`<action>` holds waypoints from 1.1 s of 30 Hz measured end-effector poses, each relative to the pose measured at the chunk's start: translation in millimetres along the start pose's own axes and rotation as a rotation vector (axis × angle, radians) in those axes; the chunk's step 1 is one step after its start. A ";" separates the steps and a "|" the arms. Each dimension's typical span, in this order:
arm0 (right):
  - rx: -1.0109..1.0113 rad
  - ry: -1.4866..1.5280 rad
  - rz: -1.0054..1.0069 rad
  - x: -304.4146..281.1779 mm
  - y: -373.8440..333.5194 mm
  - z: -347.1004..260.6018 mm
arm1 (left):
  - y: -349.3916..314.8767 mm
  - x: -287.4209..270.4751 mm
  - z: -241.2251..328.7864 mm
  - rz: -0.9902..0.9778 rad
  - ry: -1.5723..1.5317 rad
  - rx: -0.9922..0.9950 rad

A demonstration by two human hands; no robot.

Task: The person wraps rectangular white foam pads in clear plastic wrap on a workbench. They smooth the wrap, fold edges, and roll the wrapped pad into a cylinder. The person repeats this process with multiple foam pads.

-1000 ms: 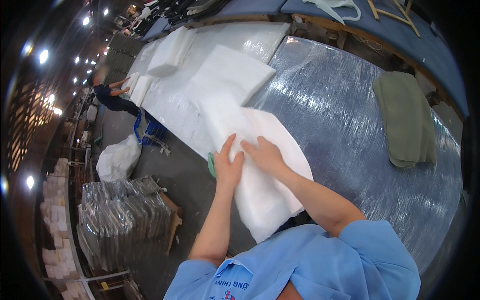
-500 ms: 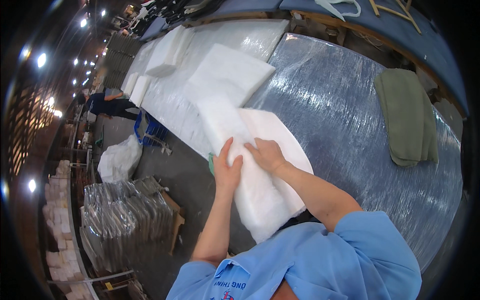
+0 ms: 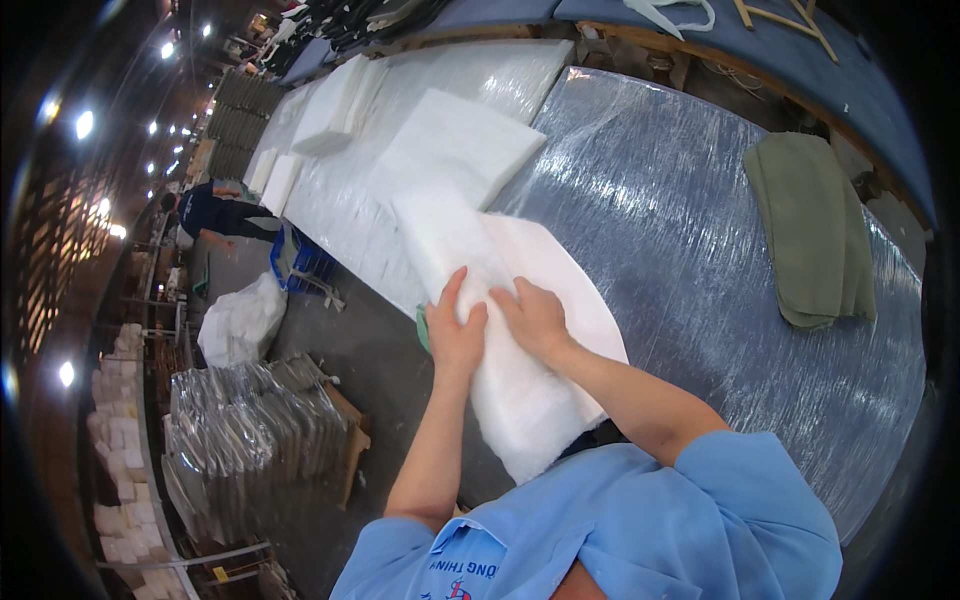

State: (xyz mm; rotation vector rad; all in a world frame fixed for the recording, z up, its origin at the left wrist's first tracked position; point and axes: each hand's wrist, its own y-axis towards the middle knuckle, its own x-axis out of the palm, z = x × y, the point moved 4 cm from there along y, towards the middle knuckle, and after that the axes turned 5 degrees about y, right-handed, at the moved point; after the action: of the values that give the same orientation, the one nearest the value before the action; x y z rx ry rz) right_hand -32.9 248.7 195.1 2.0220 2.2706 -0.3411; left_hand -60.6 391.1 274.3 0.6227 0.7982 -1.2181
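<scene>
A long strip of fluffy white batting [image 3: 520,400] lies over a flat, pale foam cushion piece [image 3: 560,265] with a rounded right edge, held against my body at the table's near edge. My left hand [image 3: 457,335] grips the batting's left side, index finger and thumb spread in a V on top; its other fingers are partly hidden. From the right, my right hand [image 3: 532,318] presses and pinches the batting near its middle, thumb toward the left hand. A bit of green material [image 3: 423,328] shows beside my left hand. Beyond, a white batting sheet [image 3: 465,145] lies on the table.
Plastic-wrapped tables [image 3: 690,200] spread ahead and right, bearing folded olive fabric [image 3: 810,230] and stacked white pads [image 3: 335,105]. At left stand wrapped flat panels [image 3: 250,440], a white bag [image 3: 243,320] and a blue crate [image 3: 300,260]. A co-worker [image 3: 210,212] stands farther off.
My right hand has shifted slightly on the batting, its fingers closer to the left hand. My left hand stays nearly in place. The co-worker's arms and head have moved.
</scene>
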 end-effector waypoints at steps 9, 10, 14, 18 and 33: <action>-0.019 0.043 -0.074 -9.8 32.0 23.0 | 12.8 -0.8 -20.5 0.020 -0.053 0.137; 0.101 0.101 -0.117 -12.8 26.4 24.1 | 11.1 -1.3 -20.7 0.026 -0.044 0.128; 0.446 0.249 -0.234 -21.0 -16.4 27.0 | 5.8 -4.8 -15.5 0.050 -0.010 0.129; 0.315 0.186 -0.153 -12.4 -49.7 7.2 | 5.8 -2.2 3.2 0.068 0.015 0.177; 0.122 0.163 -0.140 -22.1 -58.8 -32.5 | 2.2 -7.6 3.6 -0.018 -0.351 0.127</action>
State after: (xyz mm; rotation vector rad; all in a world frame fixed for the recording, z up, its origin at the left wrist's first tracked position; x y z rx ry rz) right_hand -85.4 228.3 237.8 2.0203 2.5563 -0.3440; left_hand -58.9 393.1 282.6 0.4856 0.4358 -1.3552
